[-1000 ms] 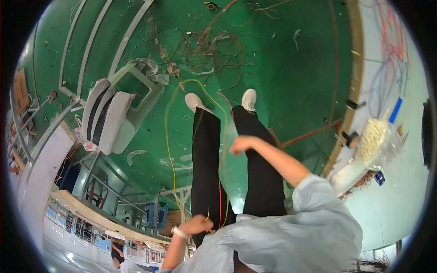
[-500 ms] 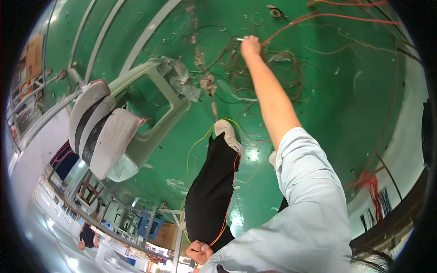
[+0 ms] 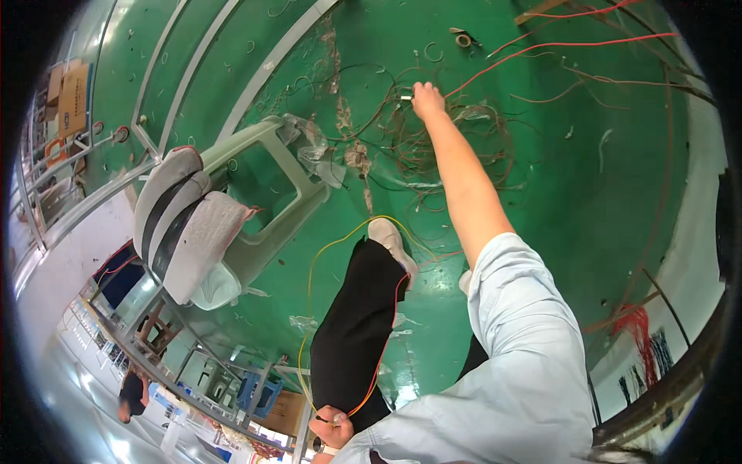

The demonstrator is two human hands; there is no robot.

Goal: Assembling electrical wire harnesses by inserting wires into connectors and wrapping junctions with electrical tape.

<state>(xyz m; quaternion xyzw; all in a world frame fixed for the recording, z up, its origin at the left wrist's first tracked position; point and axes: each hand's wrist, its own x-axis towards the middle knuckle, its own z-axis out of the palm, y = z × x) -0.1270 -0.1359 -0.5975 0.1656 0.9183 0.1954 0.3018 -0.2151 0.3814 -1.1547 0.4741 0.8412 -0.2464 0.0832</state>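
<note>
Two hands [image 3: 427,100] [image 3: 333,426], one yellow wire [image 3: 311,278], one stool [image 3: 287,223]

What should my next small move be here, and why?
Probably draw your bare right hand back toward your left hand: it's stretched out over the tangled brown wire heap, a small white tip poking from it, while your left hand grips a thin yellow wire near your body.

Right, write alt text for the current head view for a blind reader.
A person's right hand reaches over tangled wires on a green floor, seemingly gripping a red cable. The left hand, by the black trousers, holds thin yellow and red wires; to the left is a pale-green stool.
</note>
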